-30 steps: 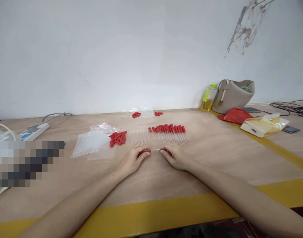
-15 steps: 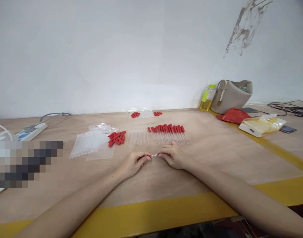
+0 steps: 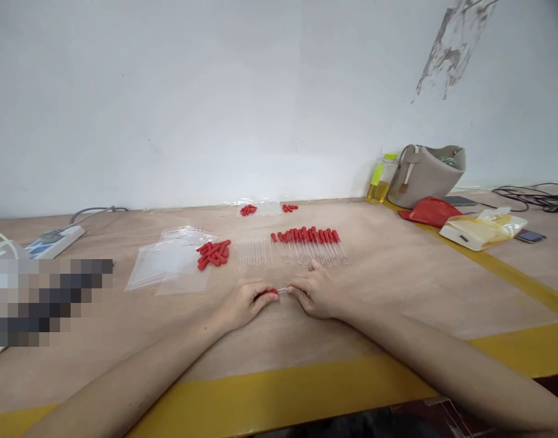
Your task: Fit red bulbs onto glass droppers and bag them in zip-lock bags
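Observation:
My left hand [image 3: 250, 302] pinches a red rubber dropper bulb [image 3: 273, 291] between thumb and fingers, low over the table. A thin glass dropper tube [image 3: 283, 290] runs from the bulb across to my right hand [image 3: 314, 292], whose fingers are closed on its other end. Whether the tube sits inside the bulb is hidden by my left fingers. Just beyond my right hand lies a row of droppers with red bulbs [image 3: 311, 236], their tips pointing toward me. Left of them are bare glass tubes [image 3: 254, 251] side by side and a pile of loose red bulbs [image 3: 213, 254].
Clear zip bags [image 3: 157, 264] lie spread at left, near a power strip [image 3: 55, 241]. Two small heaps of red bulbs [image 3: 248, 210] sit by the wall. At right are a bottle [image 3: 378, 182], a grey bag [image 3: 427, 176], a red pouch [image 3: 429, 212] and a tissue pack [image 3: 482, 230].
Both hands keep hold of the bulb and tube. My right hand has shifted very slightly left and down, and the view has moved a little.

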### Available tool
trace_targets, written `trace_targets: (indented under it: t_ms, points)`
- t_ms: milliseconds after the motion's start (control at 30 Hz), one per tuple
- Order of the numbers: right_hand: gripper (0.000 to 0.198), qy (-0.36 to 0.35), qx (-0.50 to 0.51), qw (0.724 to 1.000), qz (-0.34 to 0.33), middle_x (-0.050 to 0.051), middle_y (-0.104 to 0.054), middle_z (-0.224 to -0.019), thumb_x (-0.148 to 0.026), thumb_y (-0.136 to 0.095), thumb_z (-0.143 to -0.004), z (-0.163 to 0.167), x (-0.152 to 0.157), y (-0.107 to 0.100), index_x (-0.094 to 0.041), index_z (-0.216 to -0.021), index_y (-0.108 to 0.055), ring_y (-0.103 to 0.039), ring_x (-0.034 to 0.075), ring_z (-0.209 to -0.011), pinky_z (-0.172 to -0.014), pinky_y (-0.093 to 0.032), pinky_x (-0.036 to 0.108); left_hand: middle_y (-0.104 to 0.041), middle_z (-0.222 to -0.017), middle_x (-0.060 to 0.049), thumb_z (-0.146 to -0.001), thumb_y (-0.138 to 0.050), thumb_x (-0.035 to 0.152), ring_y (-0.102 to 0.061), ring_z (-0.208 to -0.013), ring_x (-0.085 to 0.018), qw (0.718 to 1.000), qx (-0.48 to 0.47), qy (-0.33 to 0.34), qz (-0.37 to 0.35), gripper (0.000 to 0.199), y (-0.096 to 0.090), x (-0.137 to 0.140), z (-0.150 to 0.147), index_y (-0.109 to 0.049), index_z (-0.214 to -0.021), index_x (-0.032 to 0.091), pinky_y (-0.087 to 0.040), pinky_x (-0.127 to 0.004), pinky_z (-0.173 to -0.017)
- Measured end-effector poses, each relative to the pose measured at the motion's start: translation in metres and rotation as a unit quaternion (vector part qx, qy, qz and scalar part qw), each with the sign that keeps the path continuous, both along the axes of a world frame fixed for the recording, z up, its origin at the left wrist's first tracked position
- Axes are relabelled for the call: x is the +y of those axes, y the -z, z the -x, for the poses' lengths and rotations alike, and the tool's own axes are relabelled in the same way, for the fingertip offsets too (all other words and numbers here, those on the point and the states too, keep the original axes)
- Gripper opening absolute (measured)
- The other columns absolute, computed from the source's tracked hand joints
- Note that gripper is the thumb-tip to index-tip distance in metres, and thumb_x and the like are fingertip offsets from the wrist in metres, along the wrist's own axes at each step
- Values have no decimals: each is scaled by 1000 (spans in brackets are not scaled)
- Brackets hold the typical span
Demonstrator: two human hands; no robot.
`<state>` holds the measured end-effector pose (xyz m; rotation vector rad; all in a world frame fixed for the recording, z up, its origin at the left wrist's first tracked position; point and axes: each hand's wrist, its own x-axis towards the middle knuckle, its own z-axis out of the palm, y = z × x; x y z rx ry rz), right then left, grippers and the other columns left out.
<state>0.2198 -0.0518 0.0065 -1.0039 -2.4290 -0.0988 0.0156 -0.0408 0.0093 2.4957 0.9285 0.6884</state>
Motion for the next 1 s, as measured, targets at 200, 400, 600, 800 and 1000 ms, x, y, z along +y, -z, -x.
trace_targets:
  t_ms: [200, 400, 600, 800, 1000]
  points:
    - [25, -8, 10, 998, 62, -1, -58, -60, -19, -38, -84, 1, 2, 5, -15, -66, -53, -42, 8, -52, -67, -23, 28, -62, -75, -2, -86, -43, 29, -56, -68, -13, 997, 36, 21, -60, 22, 2, 3, -1, -61, -86, 18, -41, -23, -64]
    - [25, -13, -8, 996, 91, 2, -60, -69, -23, -37, -85, 2, 3, -7, -16, -69, -56, -48, 11, -63, -69, -30, 27, -60, -80, -4, -86, -42, 30, -55, -72, -14, 995, 16, 20, -92, 22, -2, 8, 4, -60, -90, 18, -43, -25, -67]
    - [20, 71, 54, 981, 173, 4, -60, -68, -20, -44, -77, -8, 25, -31, -15, -66, -59, -51, 12, -62, -58, -35, 22, -50, -99, -5, -75, -56, 41, -50, -64, -11, 989, -31, -115, -92, 47, -3, 17, 22, -44, -115, 19, -44, -25, -60]
    - [27, 247, 164, 908, 296, 2, -58, -54, -32, -47, -73, 7, 71, -41, -15, -53, -55, -54, 12, -53, -51, -38, 20, -48, -67, 1, -81, -49, 33, -46, -57, -10, 986, -1, -144, -80, 22, 1, 29, 27, -54, -67, 16, -36, -22, -53]
    - [26, 402, 104, 890, 191, 9, -65, -80, -38, -47, -72, 36, 97, -22, -18, -74, -64, -60, 23, -77, -62, -43, 30, -39, -50, 4, -84, -41, 35, -40, -48, -9, 990, 52, -112, -75, 41, 0, 27, 28, -37, -49, 16, -27, -21, -48]
